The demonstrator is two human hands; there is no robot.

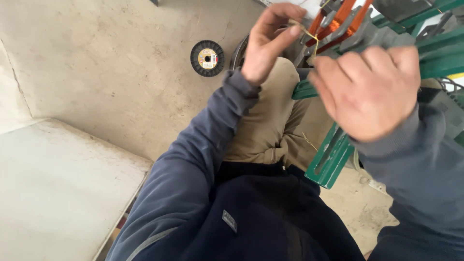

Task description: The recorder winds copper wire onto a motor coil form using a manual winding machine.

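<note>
Your right hand [369, 92] is blurred and shows only its back, fingers curled toward the green metal frame [333, 154], so you cannot tell whether it grips anything — the frame itself runs off the top and right edges, partly hidden behind that hand. Your left hand [268, 41] is raised with thumb and forefinger pinched on a thin yellowish thread [309, 36], which leads to the orange coils [338, 19] at the frame's top. A black spool [207, 58] lies well apart on the concrete floor [121, 72].
</note>
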